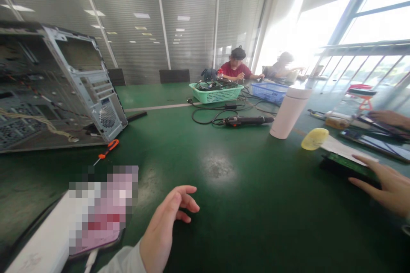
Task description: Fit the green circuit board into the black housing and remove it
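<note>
My left hand [166,222] is raised over the green table [224,217], fingers loosely curled and apart, holding nothing. Left of it lie a pixelated phone [112,213] with a white cable plugged in and a long white box [48,234]. At the right edge, my right hand [389,185] grips a black part with a green circuit board [347,166], thumb on the near side and fingers over the top. White paper [344,147] and a yellow rounded object [314,138] lie just beyond that board.
An opened computer case [105,94] stands at left, an orange-handled screwdriver [109,149] before it. Farther back are a corded electric screwdriver [243,120], a pink bottle [290,113], a green basket [218,94] and a blue basket [269,91]. Another person's hand [389,117] reaches in at right.
</note>
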Demonstrator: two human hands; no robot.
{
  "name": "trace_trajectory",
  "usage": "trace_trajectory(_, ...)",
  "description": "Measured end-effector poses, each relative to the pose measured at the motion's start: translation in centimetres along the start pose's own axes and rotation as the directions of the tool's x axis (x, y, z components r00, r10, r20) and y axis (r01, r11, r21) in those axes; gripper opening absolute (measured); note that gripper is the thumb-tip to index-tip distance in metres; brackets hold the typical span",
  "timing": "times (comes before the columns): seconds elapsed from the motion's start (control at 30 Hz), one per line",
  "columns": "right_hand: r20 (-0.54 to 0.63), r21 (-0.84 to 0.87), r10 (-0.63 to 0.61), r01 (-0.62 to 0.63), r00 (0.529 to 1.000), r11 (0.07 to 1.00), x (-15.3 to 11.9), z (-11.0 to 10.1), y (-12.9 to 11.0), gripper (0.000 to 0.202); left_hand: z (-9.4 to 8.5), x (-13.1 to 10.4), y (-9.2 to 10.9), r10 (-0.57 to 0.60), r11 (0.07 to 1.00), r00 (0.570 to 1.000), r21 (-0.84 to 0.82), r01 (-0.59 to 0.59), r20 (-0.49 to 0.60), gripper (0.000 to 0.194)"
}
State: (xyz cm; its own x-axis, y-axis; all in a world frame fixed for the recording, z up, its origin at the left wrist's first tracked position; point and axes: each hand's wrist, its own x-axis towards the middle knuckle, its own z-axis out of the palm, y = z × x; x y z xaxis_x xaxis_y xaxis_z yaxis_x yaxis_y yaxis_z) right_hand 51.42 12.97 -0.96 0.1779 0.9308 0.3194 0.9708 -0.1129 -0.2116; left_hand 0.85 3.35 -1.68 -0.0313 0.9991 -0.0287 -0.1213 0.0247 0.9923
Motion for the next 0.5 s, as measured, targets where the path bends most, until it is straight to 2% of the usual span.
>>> trace_trajectory(0.1,0.100,0.145,-0.056,0.041,0.993,0.989,-0.9,-0.3,-4.0,0.068,0.6,-0.5,0.6,0.039,0.998,0.998,0.051,-0.037,-0.050,0.037)
trace_trajectory(0.23,0.053,0.348,-0.252,0.218,0.966,0.912,-3.7,-0.6,-12.6,0.060,1.3,-0.9,1.9,0.042,0.986,0.997,0.162,-0.030,-0.071,0.028)
trace_trajectory(0.27,0.040,0.391,-0.330,0.289,0.943,0.874,-4.6,-0.7,-15.1,0.056,1.4,-1.0,2.2,0.028,0.985,0.997,0.172,-0.015,-0.073,0.027)
trace_trajectory(0.33,-0.072,0.447,-0.471,0.451,0.879,0.772,-6.5,-1.0,-19.8,0.045,1.5,-1.0,2.5,0.004,0.985,0.996,0.172,0.010,-0.084,0.027)
trace_trajectory(0.4,-0.149,0.477,-0.594,0.584,0.790,0.657,-8.2,-1.2,-23.9,0.034,1.6,-1.0,2.6,-0.010,0.988,0.994,0.151,0.027,-0.112,0.032)
trace_trajectory(0.5,-0.219,0.529,-0.681,0.672,0.698,0.519,-9.7,-1.2,-28.2,0.030,1.8,-0.9,2.3,-0.033,0.994,0.984,0.101,0.052,-0.177,0.043)
